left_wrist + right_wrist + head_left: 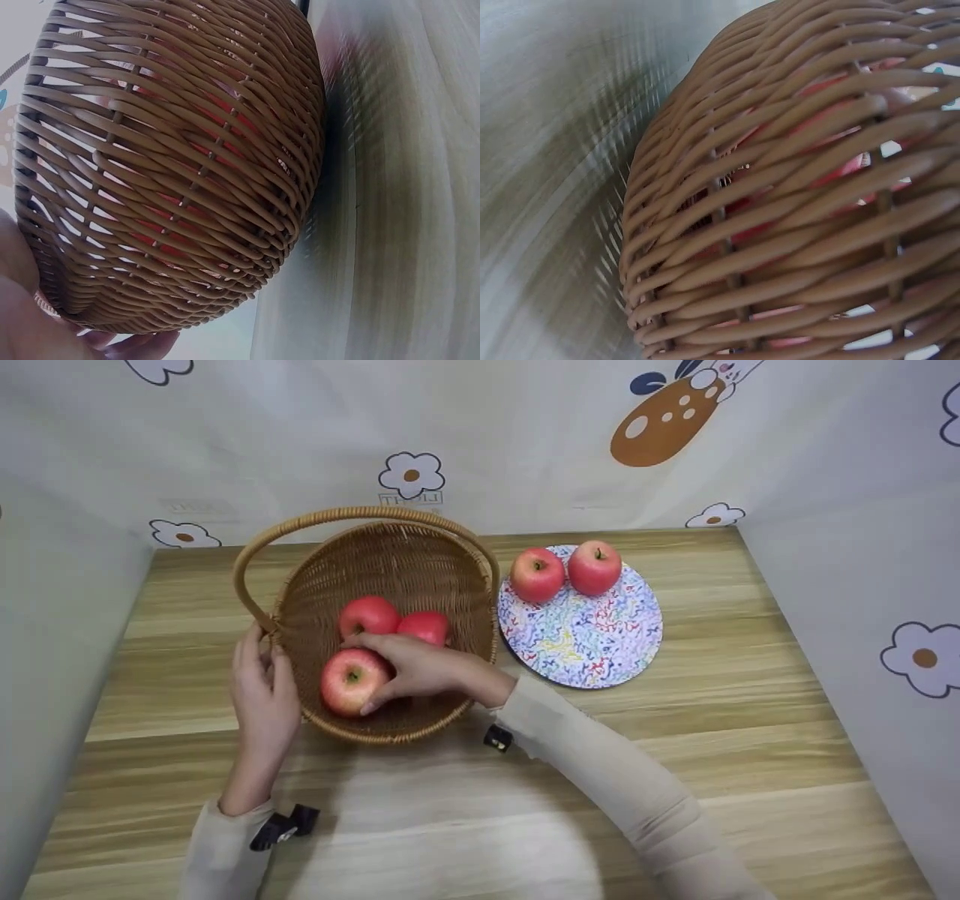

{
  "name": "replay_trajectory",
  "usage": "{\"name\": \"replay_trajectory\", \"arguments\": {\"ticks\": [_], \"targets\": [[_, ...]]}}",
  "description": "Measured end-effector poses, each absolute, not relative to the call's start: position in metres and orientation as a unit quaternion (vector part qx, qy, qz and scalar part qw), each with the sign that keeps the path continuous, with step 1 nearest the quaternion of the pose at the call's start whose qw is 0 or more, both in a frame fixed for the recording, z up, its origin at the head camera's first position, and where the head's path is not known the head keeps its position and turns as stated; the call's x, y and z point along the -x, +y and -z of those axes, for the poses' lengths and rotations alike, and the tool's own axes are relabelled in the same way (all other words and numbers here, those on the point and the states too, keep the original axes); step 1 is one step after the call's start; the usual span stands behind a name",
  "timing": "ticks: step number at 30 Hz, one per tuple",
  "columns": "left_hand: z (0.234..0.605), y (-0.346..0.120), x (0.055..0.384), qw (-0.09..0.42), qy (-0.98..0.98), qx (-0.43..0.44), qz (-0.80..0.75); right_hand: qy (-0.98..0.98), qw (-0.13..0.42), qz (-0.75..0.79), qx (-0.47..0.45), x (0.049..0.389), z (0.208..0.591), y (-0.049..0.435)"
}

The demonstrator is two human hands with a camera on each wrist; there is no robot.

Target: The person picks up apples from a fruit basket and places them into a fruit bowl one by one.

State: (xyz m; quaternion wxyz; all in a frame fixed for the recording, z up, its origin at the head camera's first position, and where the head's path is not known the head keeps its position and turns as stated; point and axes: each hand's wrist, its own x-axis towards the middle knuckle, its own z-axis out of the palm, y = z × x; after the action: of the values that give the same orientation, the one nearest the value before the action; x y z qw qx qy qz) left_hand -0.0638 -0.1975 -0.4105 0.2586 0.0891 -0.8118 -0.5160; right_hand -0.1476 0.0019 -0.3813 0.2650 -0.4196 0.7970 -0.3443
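A brown wicker basket [420, 559] with an arched handle [352, 514] stands on the table, its mouth facing me. My left hand [264, 697] grips its left rim near the foot of the handle, with thumb and fingers on either side of the wicker in the left wrist view. Inside the basket, my right hand [420, 666] holds a red apple [349, 682] between thumb and fingers. Two more apples, one on the left [369, 615] and one on the right [426, 626], lie behind it, partly covered. In the right wrist view the basket's woven side [802, 187] hides that hand.
Right of the basket lies a round, multicoloured patterned plate [577, 649]. On its far edge sit two red apples, a left one [537, 575] and a right one [595, 568]. A wood-grain table [750, 735] is under everything, with patterned white walls [510, 442] around it.
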Motion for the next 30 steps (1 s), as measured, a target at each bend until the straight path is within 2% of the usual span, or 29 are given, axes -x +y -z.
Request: {"name": "replay_trajectory", "arguments": {"ticks": [12,30], "targets": [[0.413,-0.200,0.067,0.277,-0.822,-0.078,0.492,0.794,0.242,0.356,0.429,0.143,0.378,0.008],[0.412,-0.201,0.068,0.272,-0.818,-0.078,0.500,0.808,0.194,0.361,0.424,0.137,0.370,0.020]]}}
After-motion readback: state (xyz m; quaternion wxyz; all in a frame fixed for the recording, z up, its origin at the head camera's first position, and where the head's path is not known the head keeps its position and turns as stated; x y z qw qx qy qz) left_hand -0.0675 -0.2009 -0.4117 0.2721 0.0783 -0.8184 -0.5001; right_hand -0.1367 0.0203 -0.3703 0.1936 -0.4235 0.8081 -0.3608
